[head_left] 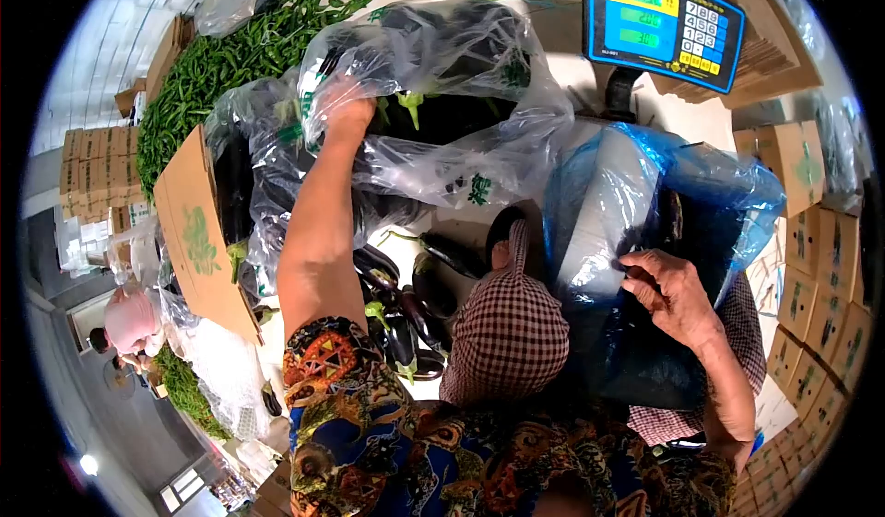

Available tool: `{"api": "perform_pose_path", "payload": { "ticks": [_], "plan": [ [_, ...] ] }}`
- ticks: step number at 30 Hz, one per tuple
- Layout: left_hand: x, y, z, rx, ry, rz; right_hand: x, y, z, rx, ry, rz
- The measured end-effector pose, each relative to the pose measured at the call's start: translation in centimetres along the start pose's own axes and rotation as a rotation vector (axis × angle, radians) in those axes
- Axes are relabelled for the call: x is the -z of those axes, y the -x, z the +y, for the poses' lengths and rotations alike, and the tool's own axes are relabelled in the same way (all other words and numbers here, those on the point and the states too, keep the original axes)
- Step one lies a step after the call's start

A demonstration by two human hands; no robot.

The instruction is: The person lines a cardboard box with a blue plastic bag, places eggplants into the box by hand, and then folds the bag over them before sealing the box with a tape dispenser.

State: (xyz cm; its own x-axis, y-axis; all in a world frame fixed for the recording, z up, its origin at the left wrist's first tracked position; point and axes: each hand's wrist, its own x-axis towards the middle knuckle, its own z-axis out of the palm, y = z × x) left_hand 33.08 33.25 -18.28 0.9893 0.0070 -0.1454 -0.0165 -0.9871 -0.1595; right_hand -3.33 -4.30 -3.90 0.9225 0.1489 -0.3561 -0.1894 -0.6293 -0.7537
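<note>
My left hand (346,110) reaches into the opening of a clear plastic bag (433,162) with dark eggplants (452,116) inside. Plastic covers its fingers, so their grip is hidden. On the right, my right hand (678,298) is over a container lined with a blue plastic bag (737,181). Its fingers are bent, with the tips at a shiny fold of that bag. An eggplant (676,217) shows inside the blue lining. Between my arms lie several loose eggplants (433,287) with green caps.
A digital scale display (662,24) stands at the back right. Green chili peppers (221,79) are heaped at the back left, near an upright cardboard flap (205,231). Stacked cartons (820,305) line the right side. Another person (132,319) is bending at far left.
</note>
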Motion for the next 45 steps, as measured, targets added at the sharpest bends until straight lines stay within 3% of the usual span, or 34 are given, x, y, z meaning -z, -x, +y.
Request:
{"api": "perform_pose_path", "payload": {
  "ticks": [2, 5, 7, 10, 11, 14, 15, 18, 21, 22, 23, 25, 27, 29, 32, 35, 39, 41, 43, 45],
  "plan": [
    [1.6, -0.4, 0.6, -0.052, -0.010, -0.060, -0.2, 0.1, 0.1, 0.030, 0.008, 0.016],
    [-2.5, -3.5, -1.8, -0.124, -0.111, 0.009, -0.2, 0.2, 0.2, 0.068, 0.015, 0.014],
    [0.5, -0.3, 0.0, -0.160, -0.150, 0.022, -0.1, 0.3, -0.4, 0.055, 0.055, -0.007],
    [3.9, 4.3, 2.2, -0.189, -0.077, 0.188, -0.6, 0.5, -0.2, 0.073, 0.091, -0.014],
    [0.8, 3.9, 1.2, -0.325, -0.090, 0.419, -0.7, 0.6, 0.0, 0.086, 0.100, -0.015],
    [4.1, 6.9, 3.3, -0.486, 0.042, 0.426, -0.5, 0.5, -0.3, 0.074, 0.139, -0.039],
    [4.9, 7.1, 4.0, -0.387, 0.145, 0.153, -0.4, 0.4, -0.4, 0.076, 0.141, -0.044],
    [6.5, 8.0, 4.8, -0.452, 0.213, 0.127, -0.5, 0.6, -0.4, 0.070, 0.152, -0.050],
    [8.0, 8.1, 3.7, -0.615, 0.467, 0.313, -0.4, 0.9, -0.3, 0.083, 0.150, -0.046],
    [9.4, 8.2, 3.3, -0.629, 0.536, 0.465, -0.3, 0.9, -0.3, 0.077, 0.142, -0.052],
    [11.0, 8.5, 2.6, -0.528, 0.633, 0.455, -0.3, 0.9, -0.5, 0.076, 0.130, -0.054],
    [13.9, 9.6, 1.5, -0.228, 1.194, 0.192, -0.1, 0.9, -0.8, 0.074, 0.111, -0.052],
    [13.8, 9.6, 0.9, -0.091, 1.739, 0.089, -0.1, 1.0, -0.8, 0.088, 0.071, -0.027],
    [13.6, 9.4, -0.3, 0.123, 1.895, -0.197, -0.1, 1.1, -0.8, 0.097, 0.054, -0.022],
    [11.6, 8.8, -1.1, 0.129, 2.136, -0.381, -0.4, 1.4, -0.3, 0.120, 0.037, 0.006],
    [11.1, 9.9, -0.7, 0.108, 2.139, -0.457, -0.6, 1.7, 0.0, 0.152, 0.054, 0.037],
    [12.3, 12.1, 1.8, 0.192, 2.093, -0.294, -0.3, 1.5, 0.3, 0.189, 0.014, 0.010],
    [14.5, 14.0, 4.2, 0.079, 1.943, -0.237, -0.3, 1.2, 1.4, 0.254, -0.114, 0.056],
    [17.4, 16.9, 8.3, -0.076, 1.802, -0.124, 1.5, -0.3, 2.1, 0.163, -0.319, -0.063],
    [18.3, 17.5, 11.2, -0.414, 1.723, -0.183, 2.9, -0.9, 3.4, 0.112, -0.624, -0.013]
  ]
}}
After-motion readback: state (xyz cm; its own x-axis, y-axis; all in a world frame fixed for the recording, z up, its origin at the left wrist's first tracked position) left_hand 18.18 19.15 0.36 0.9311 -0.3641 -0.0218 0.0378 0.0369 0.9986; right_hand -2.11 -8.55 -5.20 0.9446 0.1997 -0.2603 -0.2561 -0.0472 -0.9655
